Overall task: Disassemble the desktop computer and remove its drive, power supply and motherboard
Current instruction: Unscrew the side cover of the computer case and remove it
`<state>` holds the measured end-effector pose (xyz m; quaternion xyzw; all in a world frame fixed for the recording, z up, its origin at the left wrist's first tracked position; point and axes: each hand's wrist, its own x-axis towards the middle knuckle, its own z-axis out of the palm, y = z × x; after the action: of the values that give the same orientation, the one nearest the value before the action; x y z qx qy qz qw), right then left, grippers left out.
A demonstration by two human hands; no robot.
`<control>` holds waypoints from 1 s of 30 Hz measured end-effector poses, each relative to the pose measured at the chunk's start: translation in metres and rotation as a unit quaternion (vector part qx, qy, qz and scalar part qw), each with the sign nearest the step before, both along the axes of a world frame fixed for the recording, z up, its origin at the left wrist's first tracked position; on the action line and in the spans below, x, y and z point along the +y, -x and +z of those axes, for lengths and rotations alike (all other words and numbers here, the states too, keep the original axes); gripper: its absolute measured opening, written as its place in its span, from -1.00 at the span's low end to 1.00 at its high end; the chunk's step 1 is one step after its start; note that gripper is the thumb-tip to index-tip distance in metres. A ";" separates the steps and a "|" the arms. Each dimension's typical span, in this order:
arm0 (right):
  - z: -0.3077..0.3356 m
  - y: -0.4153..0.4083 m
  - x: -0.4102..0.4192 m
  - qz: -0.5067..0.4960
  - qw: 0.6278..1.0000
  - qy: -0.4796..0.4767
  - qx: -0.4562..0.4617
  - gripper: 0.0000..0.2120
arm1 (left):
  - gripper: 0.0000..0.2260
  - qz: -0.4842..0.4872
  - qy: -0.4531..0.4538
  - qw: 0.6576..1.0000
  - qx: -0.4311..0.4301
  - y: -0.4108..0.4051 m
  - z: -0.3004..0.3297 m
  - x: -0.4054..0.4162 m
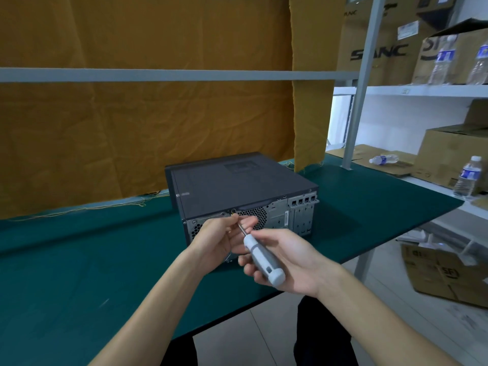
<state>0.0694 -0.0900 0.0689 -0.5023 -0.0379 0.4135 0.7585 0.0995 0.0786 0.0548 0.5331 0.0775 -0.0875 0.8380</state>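
Note:
A dark grey desktop computer (235, 186) lies flat on the green table (79, 260), its perforated metal back panel facing me and its cover closed. My right hand (287, 262) grips the grey-and-white handle of a screwdriver (261, 256), whose thin shaft points up-left toward a small brass screw (232, 212) at the top edge of the back panel. My left hand (219, 239) pinches the shaft near its tip, right in front of the panel. My hands hide the lower left part of the panel.
An orange cloth hangs behind the table. A metal shelf rack (353, 101) stands at the right, with cardboard boxes (449, 154) and water bottles (466, 177). Another open box (446, 273) sits on the floor right of the table's edge.

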 end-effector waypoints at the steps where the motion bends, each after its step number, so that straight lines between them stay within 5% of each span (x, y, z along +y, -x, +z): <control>1: -0.001 0.000 0.001 -0.002 1.000 0.009 -0.010 -0.70 | -0.71 0.005 -0.009 1.000 0.000 0.000 -0.002 -0.001; 4: -0.006 -0.001 0.008 -0.049 0.947 0.210 -0.239 -0.78 | -0.78 0.099 -0.090 0.991 -0.020 -0.003 -0.006 -0.003; 6: -0.007 -0.004 0.010 -0.065 0.906 0.280 -0.311 -0.78 | -0.82 0.123 -0.094 0.988 -0.026 -0.005 -0.006 -0.005; 9: -0.006 -0.003 0.008 -0.043 0.983 0.125 -0.126 -0.70 | -0.84 0.094 -0.009 0.995 -0.012 -0.005 -0.002 -0.004; 12: -0.005 -0.001 0.003 -0.008 1.000 -0.006 0.021 -0.66 | -0.77 0.071 -0.003 0.997 -0.011 -0.004 -0.003 -0.004; 14: -0.007 -0.003 0.006 -0.035 0.990 0.099 -0.099 -0.71 | -0.78 0.105 -0.045 0.993 -0.018 -0.005 -0.005 -0.006; 17: -0.006 -0.004 0.010 -0.080 0.902 0.295 -0.305 -0.76 | -0.80 0.161 -0.073 0.984 -0.023 -0.008 -0.006 -0.007; 19: -0.006 -0.006 0.008 -0.072 0.927 0.259 -0.262 -0.75 | -0.84 0.153 -0.021 0.988 -0.011 -0.008 -0.003 -0.008; 21: -0.003 -0.005 0.003 -0.022 0.992 0.096 -0.082 -0.72 | -0.84 0.137 0.039 0.990 -0.006 -0.008 -0.001 -0.008; 23: -0.001 -0.004 -0.002 0.008 1.000 0.022 -0.006 -0.70 | -0.81 0.128 0.051 0.990 -0.010 -0.008 -0.002 -0.008; 25: -0.003 -0.006 -0.001 -0.015 0.988 0.110 -0.111 -0.76 | -0.79 0.131 0.018 0.991 -0.010 -0.008 -0.004 -0.008; 27: -0.007 -0.006 0.006 -0.053 0.928 0.247 -0.274 -0.86 | -0.78 0.164 -0.043 0.986 -0.012 -0.010 -0.009 -0.008; 29: -0.012 -0.007 0.010 -0.077 0.893 0.294 -0.332 -0.88 | -0.81 0.194 -0.063 0.979 -0.015 -0.011 -0.011 -0.008; 30: -0.014 -0.007 0.010 -0.079 0.904 0.277 -0.317 -0.84 | -0.83 0.200 -0.049 0.979 -0.013 -0.012 -0.010 -0.009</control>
<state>0.0765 -0.0796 0.0545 -0.7982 -0.1200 0.1650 0.5668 0.1111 0.0691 0.0444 0.5482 0.1758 0.0923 0.8125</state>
